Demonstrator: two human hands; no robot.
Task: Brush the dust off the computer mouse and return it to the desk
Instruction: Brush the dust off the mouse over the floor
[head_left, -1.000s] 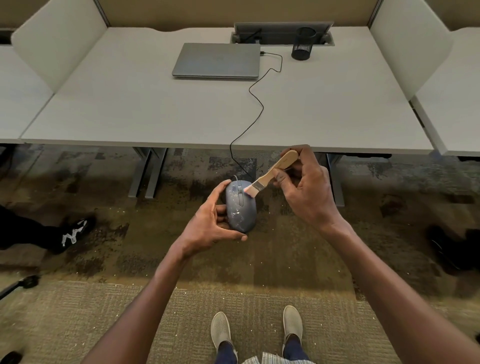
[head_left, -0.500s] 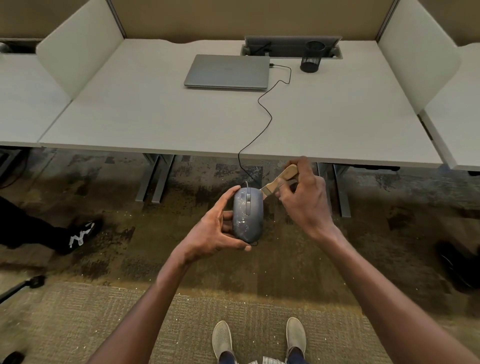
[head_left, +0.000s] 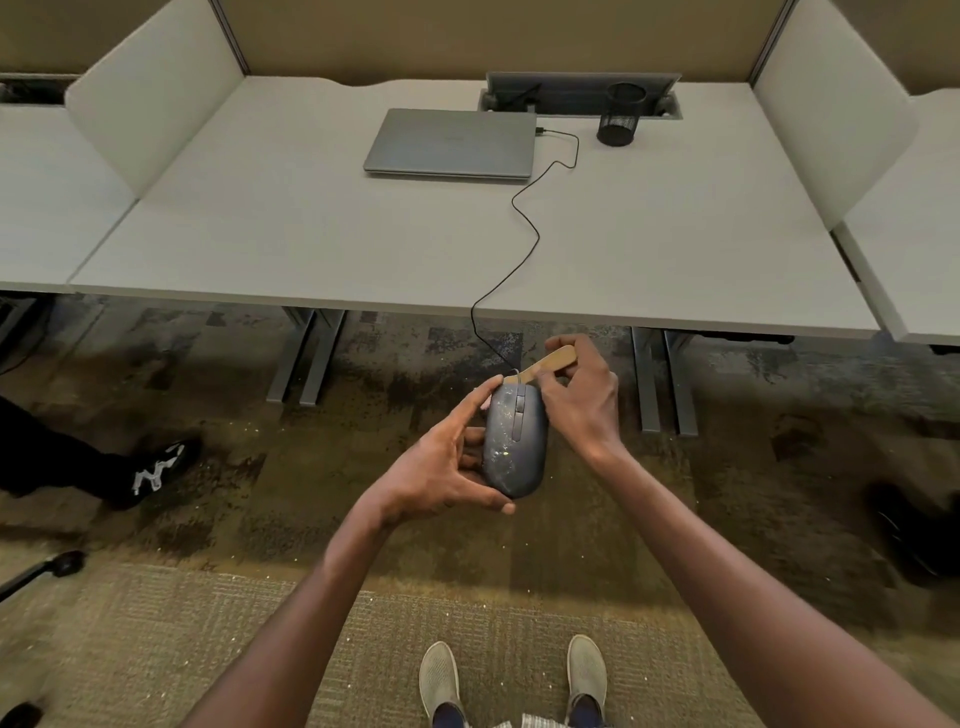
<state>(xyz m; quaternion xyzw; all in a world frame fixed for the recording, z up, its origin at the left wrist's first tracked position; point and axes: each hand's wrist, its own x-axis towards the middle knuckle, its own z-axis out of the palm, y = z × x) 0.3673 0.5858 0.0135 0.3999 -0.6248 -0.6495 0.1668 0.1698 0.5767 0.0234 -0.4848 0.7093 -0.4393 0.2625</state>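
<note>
A dark grey computer mouse (head_left: 514, 441), speckled with pale dust, is held over the carpet in front of the desk (head_left: 363, 244). My left hand (head_left: 441, 467) grips it from the left side and underneath. My right hand (head_left: 582, 400) holds a small wooden-handled brush (head_left: 550, 364) at the mouse's far end, its bristles hidden behind the mouse's front edge. The mouse's black cable (head_left: 524, 249) runs up over the desk edge to a closed grey laptop (head_left: 452, 143).
A black mesh pen cup (head_left: 621, 115) stands right of the laptop, near a cable tray at the back. White dividers flank the desk. Another person's leg and shoe (head_left: 150, 470) are on the floor at left. My own shoes (head_left: 441, 675) are below.
The brush has moved from the mouse's top right side to its far front end. The mouse now sits straighter in my left hand, and the view has shifted slightly.
</note>
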